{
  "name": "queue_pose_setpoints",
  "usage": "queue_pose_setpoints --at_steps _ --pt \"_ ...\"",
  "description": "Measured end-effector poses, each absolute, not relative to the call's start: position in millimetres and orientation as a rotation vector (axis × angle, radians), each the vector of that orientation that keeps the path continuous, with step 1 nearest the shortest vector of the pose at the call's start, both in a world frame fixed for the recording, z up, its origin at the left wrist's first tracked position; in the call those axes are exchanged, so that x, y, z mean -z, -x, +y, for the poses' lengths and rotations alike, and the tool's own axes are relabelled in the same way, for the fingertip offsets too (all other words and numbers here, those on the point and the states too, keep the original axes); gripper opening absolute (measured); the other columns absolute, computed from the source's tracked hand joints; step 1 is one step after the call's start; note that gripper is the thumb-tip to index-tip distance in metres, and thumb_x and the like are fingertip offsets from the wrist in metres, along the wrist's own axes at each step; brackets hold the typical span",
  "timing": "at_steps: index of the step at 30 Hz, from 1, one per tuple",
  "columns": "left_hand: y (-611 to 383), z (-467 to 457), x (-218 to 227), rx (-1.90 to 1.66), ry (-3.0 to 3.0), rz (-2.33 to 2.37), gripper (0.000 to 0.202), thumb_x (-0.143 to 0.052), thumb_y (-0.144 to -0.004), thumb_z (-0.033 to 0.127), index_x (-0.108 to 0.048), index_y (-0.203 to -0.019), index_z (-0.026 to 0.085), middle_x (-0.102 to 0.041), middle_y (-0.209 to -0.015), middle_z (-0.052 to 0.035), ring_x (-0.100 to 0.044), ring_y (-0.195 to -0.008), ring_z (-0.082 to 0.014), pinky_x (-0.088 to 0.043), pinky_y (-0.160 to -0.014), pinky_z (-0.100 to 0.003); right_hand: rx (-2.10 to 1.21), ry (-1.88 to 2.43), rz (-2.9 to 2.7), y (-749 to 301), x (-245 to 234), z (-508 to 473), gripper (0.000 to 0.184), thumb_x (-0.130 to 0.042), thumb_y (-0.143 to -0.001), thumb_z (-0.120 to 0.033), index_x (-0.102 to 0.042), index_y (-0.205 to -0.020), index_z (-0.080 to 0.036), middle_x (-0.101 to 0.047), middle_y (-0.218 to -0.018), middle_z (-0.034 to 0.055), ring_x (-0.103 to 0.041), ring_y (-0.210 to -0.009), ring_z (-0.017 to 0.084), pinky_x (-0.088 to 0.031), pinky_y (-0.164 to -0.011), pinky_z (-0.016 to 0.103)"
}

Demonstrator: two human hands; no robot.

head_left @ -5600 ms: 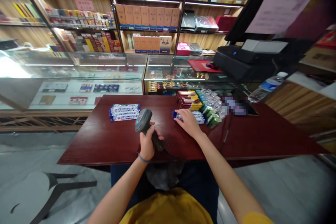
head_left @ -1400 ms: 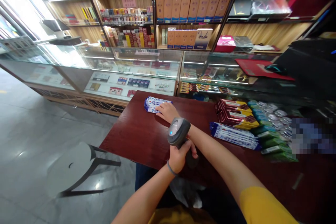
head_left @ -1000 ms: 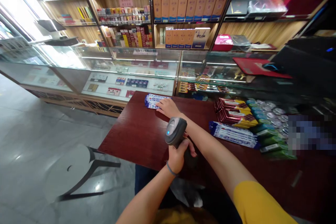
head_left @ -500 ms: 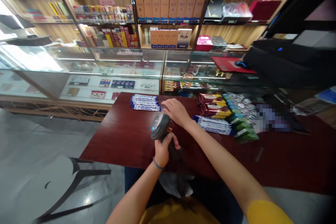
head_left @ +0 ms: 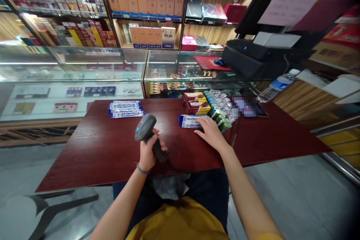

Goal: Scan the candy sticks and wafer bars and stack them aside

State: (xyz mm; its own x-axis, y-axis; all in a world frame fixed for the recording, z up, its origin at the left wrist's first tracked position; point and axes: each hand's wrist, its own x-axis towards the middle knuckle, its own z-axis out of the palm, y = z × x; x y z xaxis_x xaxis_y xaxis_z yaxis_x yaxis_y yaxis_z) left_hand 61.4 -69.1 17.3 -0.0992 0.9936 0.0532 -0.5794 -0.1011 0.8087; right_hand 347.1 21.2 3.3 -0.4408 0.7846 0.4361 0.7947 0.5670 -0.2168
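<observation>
While seated at a dark red wooden surface (head_left: pixel 107 157), with glass display cases (head_left: pixel 84 78) and stocked shelves (head_left: pixel 146 3) beyond. Farther right, on the glass counter, a black register machine (head_left: pixel 247 58); beside it a clear water bottle (head_left: pixel 274 87) lying tilted. On the surface, at the far left, a stack of blue-and-white packets (head_left: pixel 125 108), well apart from both hands. At the far middle, a pile of red and yellow bars (head_left: pixel 196 103), with green packs (head_left: pixel 221 118) and small round tins (head_left: pixel 222 99) just to its right. Nearer, a second stack of blue-and-white packets (head_left: pixel 189 120), just in front of the red pile. Right hand (head_left: pixel 211 135) laid flat, fingers spread and not closed, fingertips touching the near edge of that second stack. Left hand (head_left: pixel 146 153) clamped around the dark handle of a grey barcode scanner (head_left: pixel 146 133), head raised above the surface and turned away toward the far left, between the two blue-and-white stacks. Thin band around the left wrist (head_left: pixel 141 170).
</observation>
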Motion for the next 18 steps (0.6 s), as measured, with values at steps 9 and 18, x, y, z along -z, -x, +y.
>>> queue_pose_setpoints --at_steps 9,18 --pt "-61 -68 -17 -1.554 -0.789 0.753 0.035 -0.070 -0.088 0.040 -0.050 -0.107 0.019 -0.058 -0.065 0.0036 -0.056 -0.050 -0.0138 -0.053 -0.050 -0.027 0.145 1.323 -2.379 -339 4 25 0.021 -0.060 -0.095 -0.014 -0.068 -0.114 -0.017 -0.069 -0.118 0.0153 -0.058 -0.110 0.034 -0.045 -0.092 0.047" --pt "-62 -70 -18 -1.561 -0.783 0.758 0.036 -0.070 -0.088 0.040 -0.049 -0.108 0.019 -0.058 -0.065 0.0036 -0.055 -0.049 -0.0135 -0.053 -0.050 -0.027 -0.102 1.213 -2.141 -342 -3 18 0.022 -0.050 -0.101 -0.019 -0.071 -0.104 -0.022 -0.072 -0.112 0.0128 -0.061 -0.109 0.030 -0.042 -0.100 0.049"
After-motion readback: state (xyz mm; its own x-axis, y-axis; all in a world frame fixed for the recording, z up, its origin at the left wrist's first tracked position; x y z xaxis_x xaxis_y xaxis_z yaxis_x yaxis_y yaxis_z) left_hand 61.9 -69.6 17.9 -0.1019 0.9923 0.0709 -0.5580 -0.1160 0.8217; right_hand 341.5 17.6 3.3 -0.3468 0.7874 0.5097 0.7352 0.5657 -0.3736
